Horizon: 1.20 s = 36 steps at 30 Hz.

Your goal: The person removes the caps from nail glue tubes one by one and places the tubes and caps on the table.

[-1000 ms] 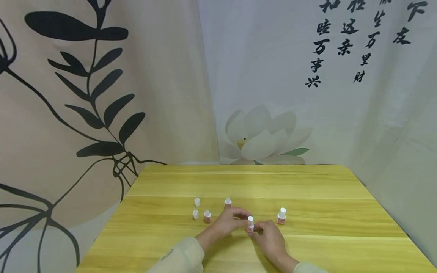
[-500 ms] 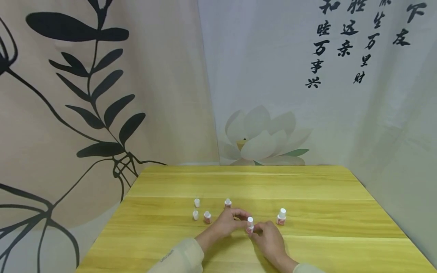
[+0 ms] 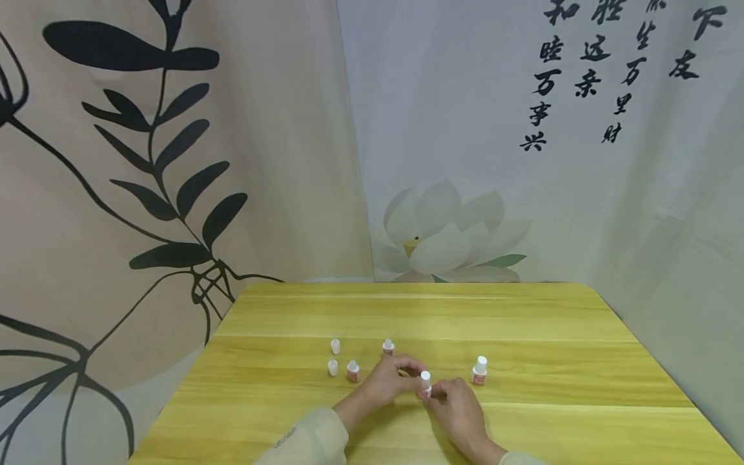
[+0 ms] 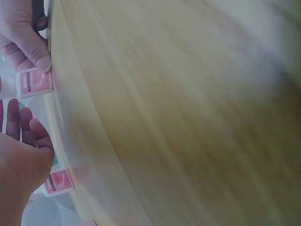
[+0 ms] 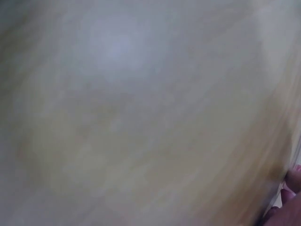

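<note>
Between both hands, a small white dropper bottle (image 3: 425,385) with a pink label stands upright, its white cap on. My right hand (image 3: 463,411) pinches it low on the body from the right. From the left, my left hand (image 3: 385,382) has thumb and index finger around its upper part; the exact contact is partly hidden. In the left wrist view, the right thumb lies on the labelled bottle (image 4: 35,82), while the other fingers of my left hand (image 4: 26,160) are loose. Only fingers (image 5: 292,181) at the edge show in the right wrist view.
Two uncapped bottles stand left, one (image 3: 353,371) in front and one (image 3: 388,347) partly behind my left hand. Two loose white caps (image 3: 335,346) are farther left. To the right stands another capped bottle (image 3: 479,371). All are on the wooden table (image 3: 552,323).
The head view shifts very slightly. Both hands stay around the same bottle with almost no visible movement.
</note>
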{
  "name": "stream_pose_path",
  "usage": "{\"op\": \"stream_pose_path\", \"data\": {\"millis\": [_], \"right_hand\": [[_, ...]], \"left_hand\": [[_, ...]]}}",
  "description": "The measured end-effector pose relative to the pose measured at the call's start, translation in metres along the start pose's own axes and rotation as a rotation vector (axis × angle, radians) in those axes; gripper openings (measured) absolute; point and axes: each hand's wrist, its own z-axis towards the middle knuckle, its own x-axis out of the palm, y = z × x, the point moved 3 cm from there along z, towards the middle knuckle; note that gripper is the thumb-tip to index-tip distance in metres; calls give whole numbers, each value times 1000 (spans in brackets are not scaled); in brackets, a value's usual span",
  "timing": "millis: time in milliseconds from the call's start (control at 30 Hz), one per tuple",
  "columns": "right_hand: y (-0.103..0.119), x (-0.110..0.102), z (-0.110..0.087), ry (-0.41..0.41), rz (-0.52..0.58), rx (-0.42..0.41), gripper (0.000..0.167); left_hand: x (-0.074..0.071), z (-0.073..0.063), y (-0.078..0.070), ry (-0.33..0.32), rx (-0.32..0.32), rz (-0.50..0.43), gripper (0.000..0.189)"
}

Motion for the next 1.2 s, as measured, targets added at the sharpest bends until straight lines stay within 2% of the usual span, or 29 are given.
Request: {"op": "stream_pose_path", "data": {"millis": [200,433,600,867,1200], "right_hand": [[0,1,0,-2,-6,-12,10],[0,0,-1,-1,5,-28,12],[0,1,-1,3,-4,-26,13],[-1,2,0,21,9,-23,12],[-2,2,1,15,10,-37,15]], "left_hand": [[1,-1,-2,-4,-12,-27,18],[-2,1,0,34,-4,3,32],[-4,2,1,46,23,14,23],[-2,2,2,27,9,7,17],[-3,2,-2,29,14,11,29]]}}
